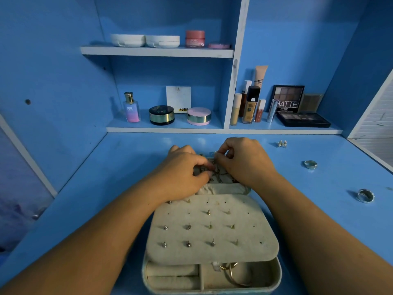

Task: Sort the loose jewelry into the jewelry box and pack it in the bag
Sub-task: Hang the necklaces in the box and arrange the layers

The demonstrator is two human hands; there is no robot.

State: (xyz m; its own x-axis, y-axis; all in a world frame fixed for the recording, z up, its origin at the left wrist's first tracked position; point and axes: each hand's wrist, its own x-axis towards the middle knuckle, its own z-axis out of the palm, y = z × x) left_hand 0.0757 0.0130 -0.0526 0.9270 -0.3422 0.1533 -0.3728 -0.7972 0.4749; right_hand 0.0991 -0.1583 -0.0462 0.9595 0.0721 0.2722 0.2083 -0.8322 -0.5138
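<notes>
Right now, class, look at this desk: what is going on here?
A person is sorting jewelry into an open box. The left hand and right hand both pinch a chain over the box's far half. The panel nearer the camera already carries several studs. A far ring, a near ring and earrings lie loose on the desk to the right. No bag is in view.

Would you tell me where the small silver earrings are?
Head view: the small silver earrings lie on the blue desktop, right of the right hand, before the black eyeshadow palette.
</notes>
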